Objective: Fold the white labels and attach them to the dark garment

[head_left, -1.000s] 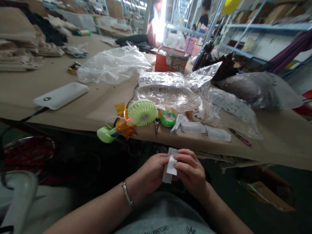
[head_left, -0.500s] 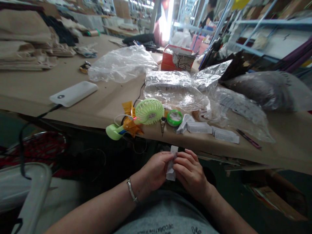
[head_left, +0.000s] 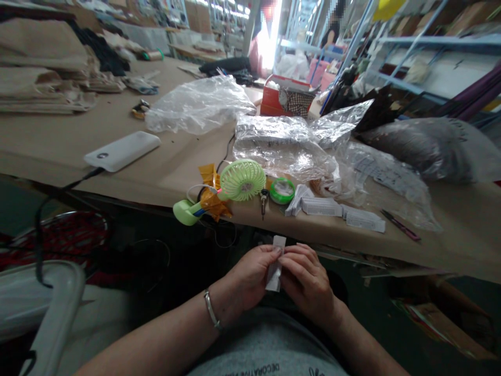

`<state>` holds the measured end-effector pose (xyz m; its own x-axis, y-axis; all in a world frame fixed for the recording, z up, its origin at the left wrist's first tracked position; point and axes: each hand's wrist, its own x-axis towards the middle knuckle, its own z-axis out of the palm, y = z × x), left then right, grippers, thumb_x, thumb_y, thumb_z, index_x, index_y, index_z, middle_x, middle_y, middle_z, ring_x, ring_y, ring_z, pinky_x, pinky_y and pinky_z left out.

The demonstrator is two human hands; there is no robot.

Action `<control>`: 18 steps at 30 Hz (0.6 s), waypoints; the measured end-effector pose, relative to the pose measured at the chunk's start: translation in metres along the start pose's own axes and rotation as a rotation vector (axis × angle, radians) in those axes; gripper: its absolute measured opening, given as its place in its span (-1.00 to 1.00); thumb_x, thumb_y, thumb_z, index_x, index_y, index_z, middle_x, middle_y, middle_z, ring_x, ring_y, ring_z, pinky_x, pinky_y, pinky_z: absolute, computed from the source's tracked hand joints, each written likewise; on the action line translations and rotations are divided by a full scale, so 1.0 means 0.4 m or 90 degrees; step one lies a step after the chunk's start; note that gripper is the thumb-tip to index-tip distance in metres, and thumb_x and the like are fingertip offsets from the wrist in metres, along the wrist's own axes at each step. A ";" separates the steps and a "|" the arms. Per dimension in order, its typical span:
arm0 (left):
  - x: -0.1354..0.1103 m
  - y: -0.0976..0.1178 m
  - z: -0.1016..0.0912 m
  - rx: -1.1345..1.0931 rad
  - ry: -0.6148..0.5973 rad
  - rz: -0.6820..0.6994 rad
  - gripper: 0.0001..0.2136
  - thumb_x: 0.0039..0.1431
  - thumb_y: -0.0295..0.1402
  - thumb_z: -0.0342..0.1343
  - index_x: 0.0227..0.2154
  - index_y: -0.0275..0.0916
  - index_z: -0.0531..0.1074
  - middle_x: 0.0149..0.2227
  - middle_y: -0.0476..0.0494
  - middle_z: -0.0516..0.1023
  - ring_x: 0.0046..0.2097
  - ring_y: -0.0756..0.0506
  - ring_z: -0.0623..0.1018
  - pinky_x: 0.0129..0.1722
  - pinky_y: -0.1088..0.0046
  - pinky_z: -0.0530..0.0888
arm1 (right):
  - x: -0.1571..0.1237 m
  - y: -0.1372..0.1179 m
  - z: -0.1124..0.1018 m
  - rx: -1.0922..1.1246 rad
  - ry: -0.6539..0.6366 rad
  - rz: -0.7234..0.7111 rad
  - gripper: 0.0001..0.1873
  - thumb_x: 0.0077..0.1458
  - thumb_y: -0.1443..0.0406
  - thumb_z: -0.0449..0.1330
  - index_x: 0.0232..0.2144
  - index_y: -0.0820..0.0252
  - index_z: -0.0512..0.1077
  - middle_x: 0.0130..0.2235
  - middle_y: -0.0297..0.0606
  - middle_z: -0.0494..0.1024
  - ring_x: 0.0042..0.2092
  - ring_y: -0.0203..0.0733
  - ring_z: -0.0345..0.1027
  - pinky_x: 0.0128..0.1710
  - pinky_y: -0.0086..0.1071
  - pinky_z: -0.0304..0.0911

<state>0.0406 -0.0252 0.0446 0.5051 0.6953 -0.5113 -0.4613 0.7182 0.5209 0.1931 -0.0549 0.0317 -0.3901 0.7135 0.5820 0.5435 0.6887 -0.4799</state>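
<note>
Below the table's front edge, my left hand [head_left: 253,274] grips a narrow stack of white paper labels [head_left: 273,278], thumb pressed on its face. Closed over the right side of the same labels is my right hand [head_left: 307,277], its fingertips on them. The strip stands nearly upright, its top end showing above my thumb. Similar stacks of printed white labels [head_left: 321,206] lie at the table edge beyond my hands. A green round container [head_left: 282,191] sits beside them, with a small pointed metal tool [head_left: 263,202] to its left.
A light green fan [head_left: 242,180] is fixed with orange tape at the table [head_left: 172,172] edge. A white power bank [head_left: 122,150] lies left. Clear plastic bags [head_left: 285,146] spread across the middle. At right lies a thin cutter-like tool [head_left: 401,225]. A person [head_left: 332,32] is far back.
My fingers have shifted slightly on the labels, which both hands still hold. The whole view has moved a little, so the table things appear slightly further right.
</note>
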 end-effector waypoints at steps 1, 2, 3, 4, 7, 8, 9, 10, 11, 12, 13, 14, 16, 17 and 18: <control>-0.004 0.003 0.000 0.016 -0.008 -0.007 -0.88 0.08 -0.40 0.13 -0.39 -0.38 0.45 -0.51 -0.10 0.47 -0.53 0.01 0.47 -0.51 0.51 0.39 | 0.000 0.003 -0.003 0.049 0.033 0.054 -0.74 0.10 0.41 0.13 -0.13 0.12 0.37 -0.16 -0.22 0.49 -0.02 -0.11 0.31 0.04 -0.14 0.17; -0.009 0.006 -0.001 0.034 -0.020 -0.018 -0.86 0.11 -0.37 0.11 -0.36 -0.37 0.44 -0.52 -0.09 0.47 -0.53 -0.01 0.48 -0.50 0.46 0.41 | 0.002 0.007 -0.007 0.104 0.065 0.123 -0.78 0.10 0.39 0.13 -0.16 0.12 0.38 -0.16 -0.22 0.48 -0.03 -0.12 0.32 0.01 -0.18 0.20; -0.013 0.009 -0.001 0.053 -0.034 -0.031 -0.84 0.13 -0.33 0.08 -0.33 -0.35 0.44 -0.52 -0.08 0.46 -0.53 -0.02 0.49 -0.48 0.43 0.43 | 0.005 0.013 -0.010 0.169 0.087 0.206 -0.83 0.11 0.36 0.13 -0.19 0.11 0.38 -0.17 -0.24 0.47 -0.06 -0.14 0.33 -0.03 -0.23 0.23; -0.017 0.009 -0.002 0.069 -0.049 -0.044 -0.83 0.15 -0.31 0.07 -0.32 -0.33 0.43 -0.52 -0.07 0.45 -0.52 -0.03 0.50 -0.47 0.41 0.44 | 0.010 0.021 -0.012 0.247 0.087 0.293 -0.85 0.11 0.33 0.14 -0.21 0.11 0.39 -0.20 -0.26 0.47 -0.10 -0.18 0.35 -0.08 -0.28 0.25; -0.024 0.005 -0.003 0.092 -0.097 -0.067 -0.84 0.14 -0.28 0.07 -0.34 -0.30 0.40 -0.51 -0.04 0.44 -0.51 -0.02 0.50 -0.48 0.44 0.43 | 0.026 0.050 -0.013 0.544 -0.032 0.486 -0.71 0.05 0.26 0.21 -0.13 0.09 0.39 -0.25 -0.33 0.48 -0.24 -0.26 0.38 -0.19 -0.39 0.27; -0.025 0.002 -0.002 0.097 -0.112 -0.072 -0.83 0.14 -0.27 0.08 -0.36 -0.30 0.39 -0.51 -0.03 0.43 -0.52 -0.01 0.49 -0.49 0.45 0.43 | 0.030 0.059 -0.012 0.635 -0.089 0.515 -0.64 0.01 0.25 0.24 -0.09 0.10 0.38 -0.25 -0.32 0.49 -0.26 -0.27 0.38 -0.21 -0.40 0.27; -0.026 -0.001 -0.002 0.103 -0.124 -0.076 -0.83 0.13 -0.27 0.09 -0.37 -0.30 0.38 -0.51 -0.03 0.42 -0.52 -0.01 0.48 -0.50 0.47 0.42 | 0.034 0.067 -0.009 0.708 -0.136 0.527 -0.58 -0.03 0.24 0.26 -0.07 0.12 0.39 -0.24 -0.31 0.49 -0.26 -0.26 0.38 -0.20 -0.40 0.27; -0.027 -0.004 -0.001 0.109 -0.132 -0.081 -0.82 0.12 -0.26 0.10 -0.38 -0.30 0.38 -0.51 -0.03 0.42 -0.53 0.00 0.48 -0.52 0.48 0.41 | 0.037 0.074 -0.005 0.763 -0.167 0.527 -0.55 -0.07 0.24 0.29 -0.07 0.14 0.40 -0.22 -0.28 0.49 -0.24 -0.25 0.38 -0.19 -0.40 0.26; -0.028 -0.007 0.000 0.117 -0.135 -0.086 -0.82 0.11 -0.26 0.10 -0.38 -0.31 0.38 -0.52 -0.03 0.41 -0.54 0.01 0.47 -0.54 0.50 0.39 | 0.039 0.079 -0.001 0.805 -0.185 0.522 -0.54 -0.11 0.23 0.32 -0.10 0.17 0.43 -0.19 -0.25 0.49 -0.21 -0.23 0.38 -0.16 -0.38 0.26; -0.029 -0.009 0.000 0.126 -0.135 -0.091 -0.82 0.11 -0.26 0.10 -0.38 -0.31 0.38 -0.54 -0.02 0.40 -0.55 0.01 0.45 -0.56 0.52 0.37 | 0.040 0.083 0.004 0.840 -0.193 0.513 -0.56 -0.15 0.23 0.34 -0.15 0.19 0.45 -0.16 -0.23 0.48 -0.18 -0.20 0.37 -0.13 -0.36 0.25; -0.029 -0.011 0.000 0.133 -0.131 -0.095 -0.81 0.11 -0.26 0.10 -0.38 -0.31 0.37 -0.55 -0.02 0.40 -0.57 0.02 0.44 -0.58 0.53 0.35 | 0.041 0.084 0.009 0.872 -0.191 0.506 -0.59 -0.18 0.23 0.36 -0.21 0.20 0.48 -0.12 -0.21 0.47 -0.14 -0.17 0.37 -0.10 -0.34 0.25; -0.029 -0.013 0.000 0.139 -0.127 -0.097 -0.81 0.11 -0.26 0.10 -0.38 -0.31 0.37 -0.55 -0.02 0.40 -0.57 0.02 0.43 -0.59 0.54 0.34 | 0.041 0.084 0.014 0.900 -0.185 0.500 -0.63 -0.20 0.23 0.38 -0.26 0.21 0.49 -0.09 -0.19 0.46 -0.12 -0.15 0.36 -0.09 -0.33 0.24; -0.028 -0.016 -0.003 0.149 -0.124 -0.097 -0.81 0.11 -0.25 0.10 -0.40 -0.31 0.36 -0.55 -0.03 0.40 -0.58 0.02 0.43 -0.59 0.54 0.33 | 0.039 0.082 0.024 0.941 -0.177 0.499 -0.69 -0.20 0.23 0.39 -0.35 0.21 0.48 -0.07 -0.18 0.45 -0.11 -0.14 0.37 -0.10 -0.32 0.25; -0.027 -0.018 -0.004 0.154 -0.123 -0.096 -0.80 0.10 -0.24 0.10 -0.41 -0.31 0.36 -0.55 -0.03 0.40 -0.58 0.02 0.43 -0.59 0.53 0.33 | 0.037 0.081 0.028 0.951 -0.175 0.504 -0.71 -0.20 0.23 0.39 -0.37 0.21 0.47 -0.07 -0.18 0.46 -0.12 -0.15 0.37 -0.11 -0.32 0.26; -0.026 -0.018 -0.005 0.157 -0.124 -0.095 -0.79 0.10 -0.23 0.11 -0.42 -0.31 0.36 -0.56 -0.03 0.40 -0.58 0.02 0.43 -0.59 0.52 0.33 | 0.035 0.079 0.030 0.953 -0.173 0.508 -0.71 -0.20 0.23 0.39 -0.39 0.21 0.46 -0.08 -0.18 0.46 -0.13 -0.15 0.38 -0.12 -0.32 0.27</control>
<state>0.0371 -0.0378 0.0447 0.6941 0.5482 -0.4667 -0.1940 0.7667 0.6121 0.1957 -0.0215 0.0169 -0.5793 0.8046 -0.1308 -0.4014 -0.4212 -0.8133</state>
